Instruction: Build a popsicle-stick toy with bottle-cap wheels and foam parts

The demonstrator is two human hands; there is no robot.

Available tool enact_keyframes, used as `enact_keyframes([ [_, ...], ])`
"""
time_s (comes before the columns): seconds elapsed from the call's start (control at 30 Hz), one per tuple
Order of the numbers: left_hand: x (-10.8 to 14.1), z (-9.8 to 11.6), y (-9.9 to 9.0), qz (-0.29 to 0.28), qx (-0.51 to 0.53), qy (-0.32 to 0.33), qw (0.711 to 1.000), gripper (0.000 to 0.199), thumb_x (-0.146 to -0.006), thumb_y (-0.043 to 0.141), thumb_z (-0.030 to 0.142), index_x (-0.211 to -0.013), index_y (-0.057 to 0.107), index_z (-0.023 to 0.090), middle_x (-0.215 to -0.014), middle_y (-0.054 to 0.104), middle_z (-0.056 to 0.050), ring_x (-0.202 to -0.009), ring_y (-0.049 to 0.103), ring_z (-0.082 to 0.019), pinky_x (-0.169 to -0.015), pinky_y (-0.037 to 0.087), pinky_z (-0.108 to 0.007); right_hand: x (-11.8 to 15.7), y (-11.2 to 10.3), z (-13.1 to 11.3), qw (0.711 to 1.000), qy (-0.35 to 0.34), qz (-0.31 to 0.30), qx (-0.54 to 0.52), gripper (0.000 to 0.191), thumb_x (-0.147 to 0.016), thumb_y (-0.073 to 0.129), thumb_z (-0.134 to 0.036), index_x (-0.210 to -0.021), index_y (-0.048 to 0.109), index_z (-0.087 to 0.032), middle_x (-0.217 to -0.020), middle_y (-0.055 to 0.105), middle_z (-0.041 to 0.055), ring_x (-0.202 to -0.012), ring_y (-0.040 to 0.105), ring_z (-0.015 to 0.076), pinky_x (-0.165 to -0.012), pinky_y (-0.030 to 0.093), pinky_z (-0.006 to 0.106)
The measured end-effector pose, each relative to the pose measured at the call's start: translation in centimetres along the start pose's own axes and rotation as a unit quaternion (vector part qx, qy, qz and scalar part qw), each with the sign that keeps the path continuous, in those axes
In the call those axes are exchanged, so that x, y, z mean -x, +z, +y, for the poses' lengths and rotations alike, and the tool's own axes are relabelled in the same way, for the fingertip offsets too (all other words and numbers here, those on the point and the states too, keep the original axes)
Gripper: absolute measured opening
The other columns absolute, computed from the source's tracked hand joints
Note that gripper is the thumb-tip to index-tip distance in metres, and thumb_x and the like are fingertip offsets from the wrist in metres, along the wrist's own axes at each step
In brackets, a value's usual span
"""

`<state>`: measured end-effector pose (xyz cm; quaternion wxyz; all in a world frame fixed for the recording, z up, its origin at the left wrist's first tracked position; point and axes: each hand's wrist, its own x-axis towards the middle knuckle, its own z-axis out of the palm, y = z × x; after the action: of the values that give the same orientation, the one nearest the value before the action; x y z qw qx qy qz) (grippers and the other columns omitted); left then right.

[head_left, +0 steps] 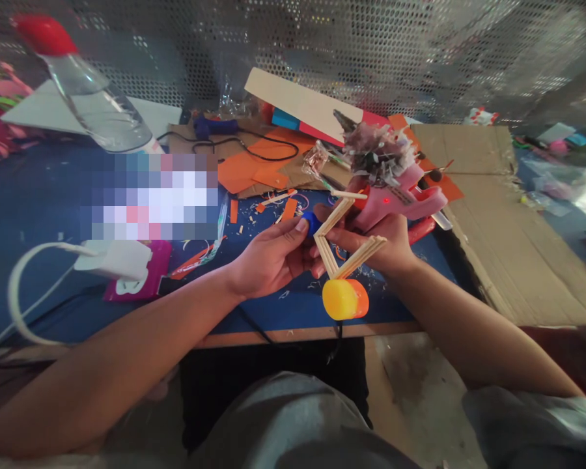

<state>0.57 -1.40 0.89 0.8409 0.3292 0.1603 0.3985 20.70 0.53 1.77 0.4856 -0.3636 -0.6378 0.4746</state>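
Note:
My left hand (276,257) pinches a round blue cap (311,223) between thumb and fingers. Right beside the cap is a zigzag frame of light wooden sticks (328,255). My right hand (388,247) has its fingers closed around the frame, partly hidden behind the sticks. A yellow and orange cap piece (346,299) sits by the frame's lower corner and seems joined to it. Just above my right hand is a pink hot glue gun (383,203) with a small red light; I cannot tell whether the hand touches it. A grey, stringy clump (381,151) lies against the gun.
A water bottle with a red cap (97,98) stands at the left, near a white charger (114,264) in a magenta power strip (163,260). Orange sheets (258,156), scraps and a dark cable lie behind my hands. Cardboard (522,247) covers the right side.

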Motion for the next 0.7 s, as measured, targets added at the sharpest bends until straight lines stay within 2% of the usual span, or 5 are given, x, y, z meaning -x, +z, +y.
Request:
enact_keyframes([
  [0.23,-0.11,-0.18,-0.03,-0.007,0.003,-0.001,1.0,0.024,-0.105,0.071,0.035,-0.097,0.073,0.013,-0.08,0.062,-0.003,-0.069,0.067,-0.015,-0.067,0.059,-0.027,0.33,0.05,-0.13,0.999,0.024,-0.016,-0.022,0.043,-0.069,0.103,-0.049,-0.087,0.07,-0.028,-0.082,0.071,-0.0013,-0.077,0.071,0.0227,-0.074,0.07,0.046],
  [0.4,-0.16,-0.15,-0.09,0.003,0.001,-0.008,1.0,0.027,-0.107,0.068,0.036,-0.089,0.068,0.016,-0.079,0.06,-0.003,-0.068,0.065,-0.015,-0.066,0.059,-0.027,0.32,-0.15,0.17,0.999,-0.015,0.045,-0.018,0.046,-0.071,0.1,-0.056,-0.085,0.065,-0.029,-0.075,0.065,-0.0031,-0.073,0.07,0.0216,-0.077,0.071,0.047],
  [0.57,-0.29,-0.32,-0.08,0.002,-0.011,-0.006,1.0,0.029,-0.109,0.065,0.036,-0.091,0.071,0.014,-0.077,0.058,-0.002,-0.068,0.063,-0.014,-0.065,0.058,-0.025,0.26,-0.55,0.48,0.995,-0.017,0.091,-0.048,0.047,-0.072,0.101,-0.052,-0.096,0.067,-0.029,-0.091,0.075,0.0001,-0.086,0.078,0.0264,-0.09,0.07,0.052],
  [0.7,-0.34,-0.38,-0.14,0.007,-0.012,0.01,1.0,0.028,-0.11,0.062,0.036,-0.094,0.071,0.014,-0.078,0.058,-0.002,-0.066,0.063,-0.013,-0.064,0.056,-0.024,-0.04,-0.51,0.16,0.991,-0.018,0.125,-0.041,0.052,-0.068,0.104,-0.051,-0.097,0.067,-0.029,-0.094,0.078,0.0011,-0.089,0.08,0.0271,-0.091,0.07,0.05],
])
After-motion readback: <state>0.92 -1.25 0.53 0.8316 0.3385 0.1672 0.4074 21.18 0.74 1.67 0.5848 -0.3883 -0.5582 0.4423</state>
